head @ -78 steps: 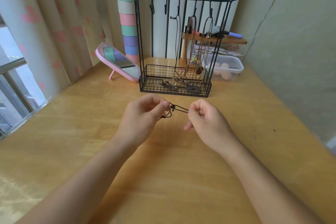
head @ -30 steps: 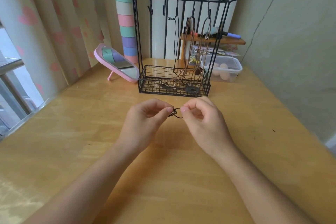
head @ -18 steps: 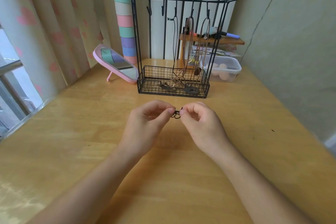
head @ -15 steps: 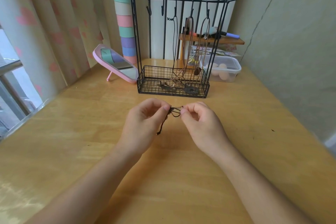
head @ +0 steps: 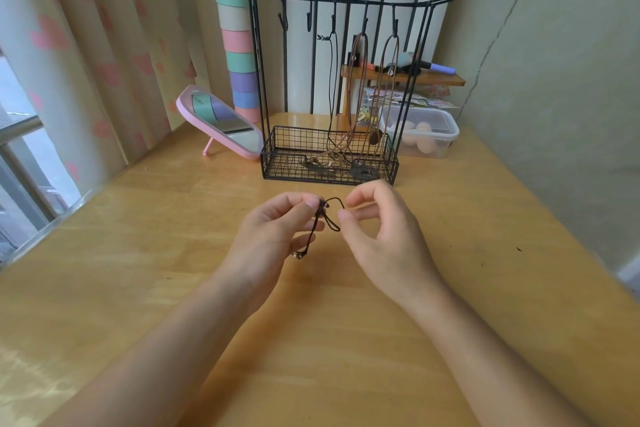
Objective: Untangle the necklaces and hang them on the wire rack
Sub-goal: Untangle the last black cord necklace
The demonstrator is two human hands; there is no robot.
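Left hand (head: 273, 236) pinched closed; right hand (head: 384, 236) loosely open (fingers curled).

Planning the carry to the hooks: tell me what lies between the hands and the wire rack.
Only bare wooden tabletop, in the head view, separates the wire rack from the left hand and right hand.

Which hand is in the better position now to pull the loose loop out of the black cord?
The right hand. Its grip is open beside the free loop of the black cord, while the left hand pinches the cord at the knot and must hold it steady.
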